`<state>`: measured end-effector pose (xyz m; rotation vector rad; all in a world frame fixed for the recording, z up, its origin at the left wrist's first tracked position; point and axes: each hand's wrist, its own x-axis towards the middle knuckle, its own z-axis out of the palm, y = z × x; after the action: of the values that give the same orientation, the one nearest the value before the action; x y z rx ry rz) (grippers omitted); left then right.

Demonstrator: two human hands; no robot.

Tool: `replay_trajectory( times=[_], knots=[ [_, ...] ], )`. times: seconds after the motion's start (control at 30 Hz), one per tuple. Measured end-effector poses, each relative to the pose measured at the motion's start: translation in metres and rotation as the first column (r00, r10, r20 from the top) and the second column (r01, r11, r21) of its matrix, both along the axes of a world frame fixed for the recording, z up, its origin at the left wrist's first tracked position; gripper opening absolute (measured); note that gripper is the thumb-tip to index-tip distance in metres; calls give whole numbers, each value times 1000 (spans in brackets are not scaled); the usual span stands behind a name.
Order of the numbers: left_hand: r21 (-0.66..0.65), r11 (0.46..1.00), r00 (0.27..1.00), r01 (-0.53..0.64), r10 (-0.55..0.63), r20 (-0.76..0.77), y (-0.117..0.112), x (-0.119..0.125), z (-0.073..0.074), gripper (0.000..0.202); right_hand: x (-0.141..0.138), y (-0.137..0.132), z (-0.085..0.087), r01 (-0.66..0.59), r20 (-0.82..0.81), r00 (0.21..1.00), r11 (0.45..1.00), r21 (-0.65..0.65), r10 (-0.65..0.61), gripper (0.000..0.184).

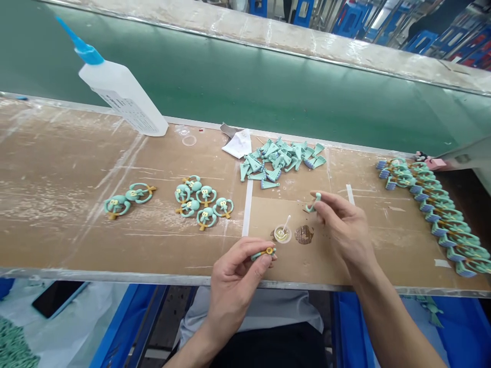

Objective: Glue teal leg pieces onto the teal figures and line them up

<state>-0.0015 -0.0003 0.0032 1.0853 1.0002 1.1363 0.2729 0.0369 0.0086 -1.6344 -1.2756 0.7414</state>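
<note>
Between the thumb and fingers of my left hand [240,273] is a teal toy figure body [264,252], with a round yellow-brown end facing up. My right hand [343,225] pinches a small, curved teal toy part [315,202] above the table. Just past my left hand stands a little round cup [282,234] of clear liquid with a white stick leaning in it. Beside the cup is a dark brown stain [304,234]. Farther back lies a pile of teal toy pieces [282,158], some with purple ends.
Several teal figures with ring-shaped arms [206,217] lie left of centre; two more [117,205] are farther left. A long row of figures [447,220] lines the right side. A white squeeze bottle [126,97] stands back left. Below the table edge lies a phone [59,299].
</note>
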Motion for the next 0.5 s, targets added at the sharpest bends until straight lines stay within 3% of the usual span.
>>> replay_trajectory(
  times=[0.1,0.17,0.23,0.33,0.5],
  knots=[
    [57,998,999,-18,21,-41,-2,2,3,14,-28,-35,15,-82,-292,955,995,-60,61,35],
    [98,995,997,-24,31,-65,-1,4,5,16,-47,-55,25,-166,-546,834,979,-121,74,28],
    [137,990,996,-32,44,-81,-1,5,6,18,-63,-69,31,-233,-695,717,958,-170,51,22],
    [172,985,994,-34,51,-94,0,6,8,21,-76,-76,31,-260,-762,648,943,-209,10,27],
    [154,988,996,-21,34,-83,-2,6,9,23,-80,-77,25,-270,-773,634,935,-229,-6,32]
  ],
)
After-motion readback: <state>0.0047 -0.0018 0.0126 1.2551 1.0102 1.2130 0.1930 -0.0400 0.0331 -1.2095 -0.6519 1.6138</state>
